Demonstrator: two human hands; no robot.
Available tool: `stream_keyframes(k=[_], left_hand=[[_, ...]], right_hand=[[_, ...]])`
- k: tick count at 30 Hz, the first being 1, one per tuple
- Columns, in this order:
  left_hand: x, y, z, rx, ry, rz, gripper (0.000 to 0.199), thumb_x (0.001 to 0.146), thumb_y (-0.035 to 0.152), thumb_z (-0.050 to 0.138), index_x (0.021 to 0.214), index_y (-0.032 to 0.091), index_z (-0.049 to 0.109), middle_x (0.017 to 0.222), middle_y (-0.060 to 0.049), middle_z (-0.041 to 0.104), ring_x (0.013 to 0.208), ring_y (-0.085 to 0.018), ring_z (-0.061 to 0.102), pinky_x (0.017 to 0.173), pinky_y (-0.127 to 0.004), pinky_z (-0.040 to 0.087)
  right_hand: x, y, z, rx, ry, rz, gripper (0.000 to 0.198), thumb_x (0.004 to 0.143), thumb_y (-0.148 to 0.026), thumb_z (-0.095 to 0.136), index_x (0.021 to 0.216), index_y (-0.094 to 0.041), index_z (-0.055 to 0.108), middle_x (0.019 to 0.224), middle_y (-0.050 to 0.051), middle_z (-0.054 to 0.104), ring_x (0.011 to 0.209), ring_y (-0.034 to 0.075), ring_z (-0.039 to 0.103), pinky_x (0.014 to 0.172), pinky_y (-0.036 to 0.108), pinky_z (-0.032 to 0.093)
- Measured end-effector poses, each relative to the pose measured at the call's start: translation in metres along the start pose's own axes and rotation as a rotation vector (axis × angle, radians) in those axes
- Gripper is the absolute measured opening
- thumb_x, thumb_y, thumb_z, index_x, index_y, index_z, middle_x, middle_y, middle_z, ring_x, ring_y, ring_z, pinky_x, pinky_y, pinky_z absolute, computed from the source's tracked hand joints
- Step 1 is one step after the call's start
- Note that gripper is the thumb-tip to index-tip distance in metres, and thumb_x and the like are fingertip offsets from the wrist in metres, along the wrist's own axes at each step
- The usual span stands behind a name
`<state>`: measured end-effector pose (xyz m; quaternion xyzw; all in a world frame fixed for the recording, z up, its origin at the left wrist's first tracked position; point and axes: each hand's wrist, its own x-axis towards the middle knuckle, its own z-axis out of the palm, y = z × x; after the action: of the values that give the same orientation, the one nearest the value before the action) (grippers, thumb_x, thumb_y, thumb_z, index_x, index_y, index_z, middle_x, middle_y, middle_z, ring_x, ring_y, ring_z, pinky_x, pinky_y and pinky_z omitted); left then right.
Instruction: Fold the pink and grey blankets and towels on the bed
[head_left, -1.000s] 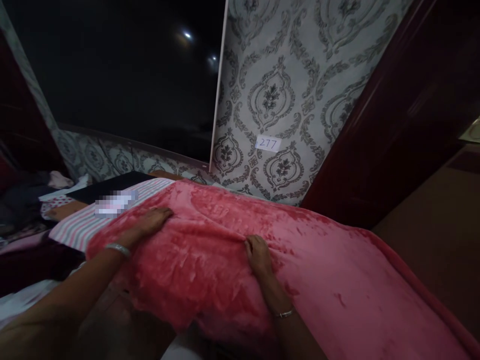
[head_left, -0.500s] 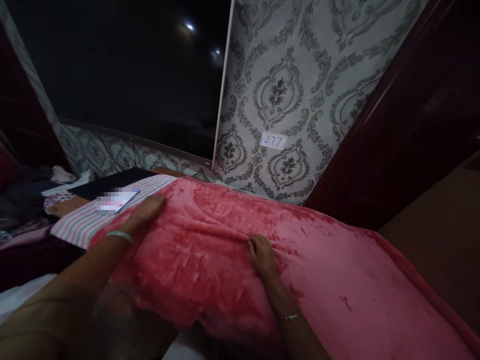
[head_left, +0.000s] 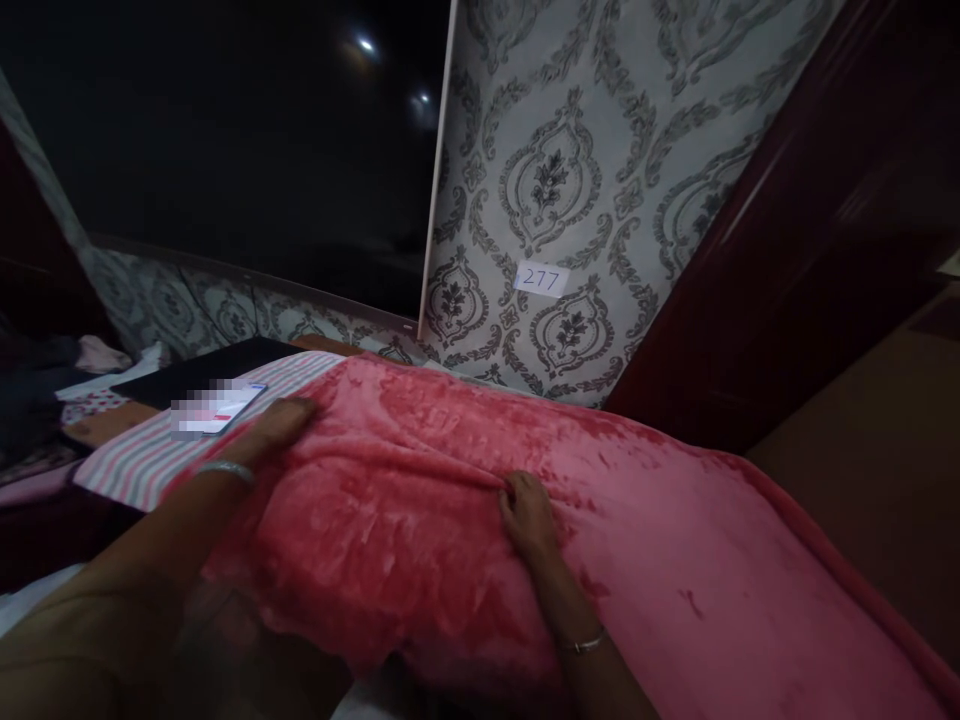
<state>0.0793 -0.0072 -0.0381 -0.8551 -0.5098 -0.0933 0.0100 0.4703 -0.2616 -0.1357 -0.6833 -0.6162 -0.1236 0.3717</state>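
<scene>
A plush pink-and-red blanket (head_left: 660, 540) lies spread in front of me, its near side hanging down. My right hand (head_left: 529, 508) is closed on it near the middle, pinching up a fold between thumb and fingers. Close to the blanket's left edge, my left hand (head_left: 289, 420) grips the same fabric, fingers curled and partly hidden. A long crease runs across the cloth between both hands. Just left of my left hand, a phone (head_left: 229, 408) with a lit screen rests on a striped cloth (head_left: 135, 465).
A large dark television (head_left: 247, 150) hangs on the patterned wall (head_left: 551, 180), beside a paper label (head_left: 541, 279) reading 277. A dark flat panel (head_left: 202, 368) lies behind the phone. Clothes (head_left: 37, 390) are heaped at far left. A dark red glossy panel (head_left: 780, 250) slants along the right.
The view has turned slightly, and my left hand with the phone sits a little further left in the picture. Both hands keep nearly the same places on the blanket.
</scene>
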Motion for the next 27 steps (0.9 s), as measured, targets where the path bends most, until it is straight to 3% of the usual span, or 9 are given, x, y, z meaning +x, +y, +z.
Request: stream_keyframes(k=[5,10,14,18,21,24,27], left_hand=[[-0.017,-0.003,-0.015,0.021,0.036,-0.160,0.039,0.091,0.027,0.033,0.115,0.007,0.056,0.090,-0.017,0.071,0.080,-0.027,0.067,0.071,-0.034,0.048],[-0.025,0.012,-0.042,0.112,0.124,-0.129,0.040,0.092,0.022,0.029,0.121,0.008,0.051,0.104,-0.020,0.069,0.093,-0.028,0.066,0.079,-0.035,0.047],[-0.033,0.028,-0.065,0.214,0.118,-0.121,0.040,0.095,0.027,0.026,0.118,0.009,0.054,0.110,-0.021,0.068,0.099,-0.030,0.065,0.081,-0.036,0.047],[-0.045,0.033,-0.088,0.239,0.065,-0.063,0.039,0.096,0.040,0.031,0.108,0.018,0.062,0.116,-0.013,0.070,0.103,-0.028,0.066,0.080,-0.033,0.046],[-0.057,0.036,-0.109,0.278,0.110,-0.004,0.041,0.092,0.044,0.038,0.118,0.023,0.061,0.122,-0.008,0.069,0.106,-0.028,0.066,0.081,-0.032,0.047],[-0.073,0.042,-0.135,0.316,0.181,0.108,0.057,0.081,0.058,0.049,0.127,0.024,0.057,0.124,-0.006,0.067,0.106,-0.029,0.066,0.082,-0.034,0.048],[-0.091,0.057,-0.163,0.359,0.199,0.243,0.071,0.066,0.077,0.053,0.116,0.027,0.061,0.113,-0.004,0.066,0.103,-0.030,0.065,0.084,-0.036,0.048]], right_hand=[[0.001,0.000,-0.003,0.022,-0.019,-0.002,0.017,0.085,-0.016,0.051,0.087,-0.020,0.067,0.090,0.008,0.068,0.089,0.024,0.059,0.084,0.036,0.045],[0.002,0.002,-0.007,0.015,-0.035,-0.023,0.021,0.088,-0.015,0.049,0.084,-0.021,0.069,0.087,0.008,0.070,0.085,0.023,0.060,0.083,0.035,0.045],[0.003,0.002,-0.022,-0.009,0.085,0.002,0.026,0.092,-0.018,0.042,0.077,-0.020,0.063,0.078,0.008,0.066,0.076,0.022,0.059,0.074,0.033,0.044],[0.005,0.000,-0.061,0.053,0.162,-0.024,0.029,0.095,-0.021,0.037,0.080,-0.021,0.062,0.078,0.008,0.066,0.076,0.021,0.060,0.072,0.031,0.046],[0.006,-0.002,-0.098,0.058,0.223,-0.038,0.028,0.096,-0.025,0.037,0.084,-0.022,0.062,0.081,0.008,0.066,0.079,0.021,0.061,0.075,0.032,0.047],[0.011,0.000,-0.140,0.008,0.302,-0.030,0.027,0.097,-0.028,0.037,0.084,-0.023,0.060,0.081,0.007,0.066,0.078,0.022,0.061,0.074,0.033,0.048],[0.022,0.006,-0.188,-0.064,0.425,-0.032,0.027,0.097,-0.030,0.037,0.084,-0.023,0.060,0.079,0.006,0.066,0.075,0.022,0.060,0.071,0.033,0.048]])
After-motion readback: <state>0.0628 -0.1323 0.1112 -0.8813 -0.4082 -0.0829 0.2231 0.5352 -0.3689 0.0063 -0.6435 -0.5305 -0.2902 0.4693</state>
